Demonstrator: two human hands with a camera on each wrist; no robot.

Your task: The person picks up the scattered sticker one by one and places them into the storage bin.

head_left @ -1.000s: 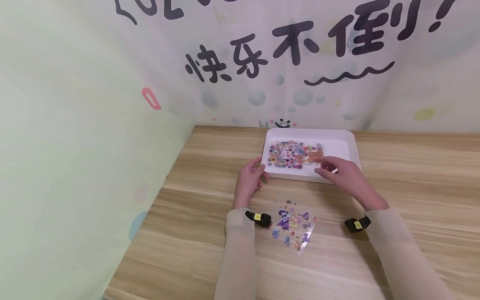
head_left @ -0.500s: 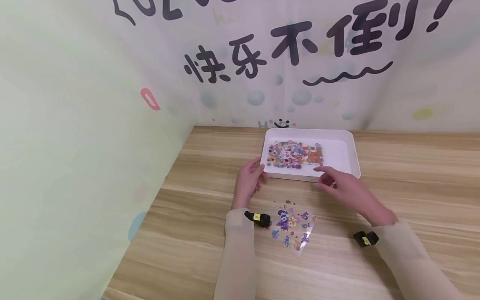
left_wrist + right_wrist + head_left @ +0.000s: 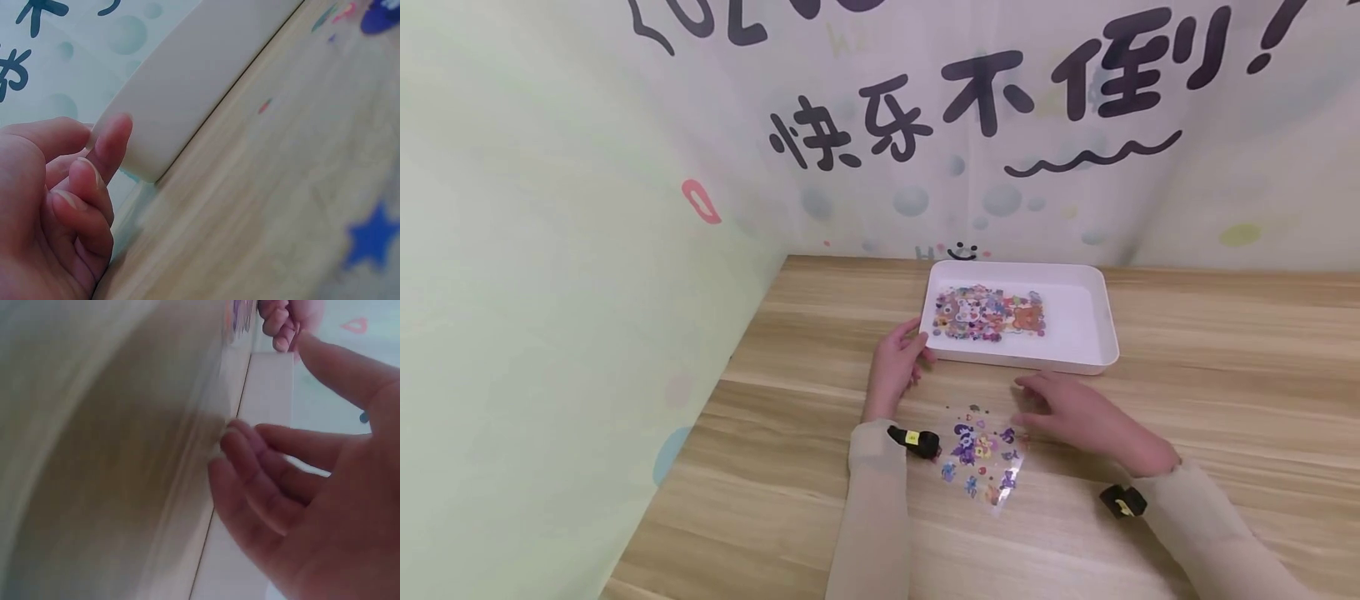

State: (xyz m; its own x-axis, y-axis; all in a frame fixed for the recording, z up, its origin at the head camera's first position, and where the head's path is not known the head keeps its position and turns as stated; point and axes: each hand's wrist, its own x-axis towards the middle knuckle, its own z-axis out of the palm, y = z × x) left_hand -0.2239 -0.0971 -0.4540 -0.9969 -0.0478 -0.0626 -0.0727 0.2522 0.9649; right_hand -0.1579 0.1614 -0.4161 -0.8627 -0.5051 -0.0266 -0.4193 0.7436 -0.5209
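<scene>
A white tray (image 3: 1075,321) stands on the table near the back wall, with clear sheets of colourful bear stickers (image 3: 987,313) in its left part. My left hand (image 3: 893,368) pinches the tray's front left corner; in the left wrist view its thumb and finger meet at the rim of the white wall (image 3: 169,94). Just in front of the tray, my right hand (image 3: 1084,417) reaches in with loosely bent fingers and nothing between them. Its fingertips are near the upper right part of a clear sticker sheet (image 3: 981,450) with purple, yellow and blue figures, lying flat on the table.
The wood-grain table (image 3: 790,433) runs up to a printed wall cloth (image 3: 865,192) behind the tray. Another pale cloth (image 3: 550,292) borders its left side. Both wrists carry black straps with small cameras (image 3: 1126,502).
My right hand has drawn back from over the tray toward me, now beside the sheet on the table. My left hand has stayed on the tray's corner.
</scene>
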